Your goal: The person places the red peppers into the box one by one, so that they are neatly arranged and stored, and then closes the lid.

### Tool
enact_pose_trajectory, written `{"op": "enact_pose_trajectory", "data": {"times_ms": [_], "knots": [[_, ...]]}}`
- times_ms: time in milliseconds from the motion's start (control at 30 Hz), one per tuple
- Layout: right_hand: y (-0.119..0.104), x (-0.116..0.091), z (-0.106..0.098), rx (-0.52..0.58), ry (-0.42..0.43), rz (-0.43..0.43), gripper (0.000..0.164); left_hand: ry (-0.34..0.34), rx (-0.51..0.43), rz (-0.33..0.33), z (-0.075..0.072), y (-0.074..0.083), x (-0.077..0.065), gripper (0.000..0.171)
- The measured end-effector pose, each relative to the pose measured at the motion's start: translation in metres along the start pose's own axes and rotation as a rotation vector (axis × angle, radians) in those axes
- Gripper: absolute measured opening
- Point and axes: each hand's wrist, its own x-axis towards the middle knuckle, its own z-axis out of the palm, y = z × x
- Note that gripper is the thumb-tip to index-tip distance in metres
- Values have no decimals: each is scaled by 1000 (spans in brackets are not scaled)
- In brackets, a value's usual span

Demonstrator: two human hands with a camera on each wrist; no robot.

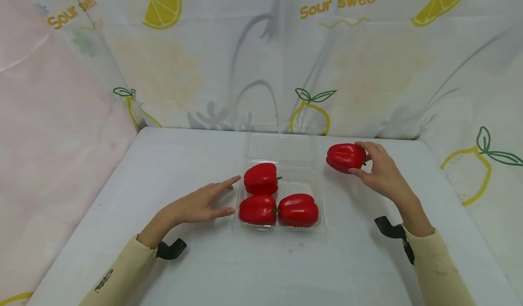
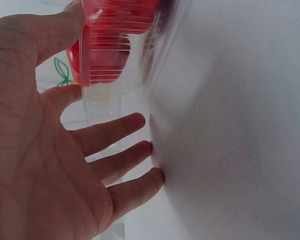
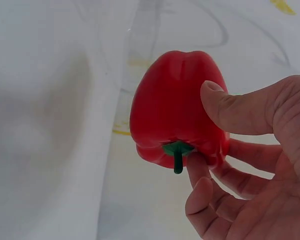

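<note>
My right hand (image 1: pixel 381 172) grips a red bell pepper (image 1: pixel 345 158) by its stem end, to the right of a clear plastic container (image 1: pixel 320 215). In the right wrist view the thumb lies on one side of the held pepper (image 3: pixel 177 105), fingers behind and under it, near the green stem. Inside the container lie a back-left pepper (image 1: pixel 260 179), a front-left pepper (image 1: pixel 257 209) and a front-right pepper (image 1: pixel 298 210). At the container's left side, my left hand (image 1: pixel 196 204) spreads its fingers, thumb and index tip right at the rim; it holds nothing.
The container's hinged lid (image 1: pixel 281 149) lies folded back behind it. A white-covered table (image 1: pixel 286 269) carries everything. Behind it hangs a lemon-print cloth (image 1: pixel 229 56), close to the table's far edge. Black wrist mounts (image 1: pixel 171 249) stick out below both forearms.
</note>
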Motion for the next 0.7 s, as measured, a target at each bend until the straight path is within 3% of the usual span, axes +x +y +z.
{"op": "enact_pose_trajectory", "data": {"times_ms": [333, 700], "knots": [[-27, -5, -6, 22, 18, -90, 75, 2, 6, -7, 0, 1, 0, 82], [-50, -5, 1, 52, -28, -156, 74, 8, 4, 0, 1, -1, 0, 82]]}}
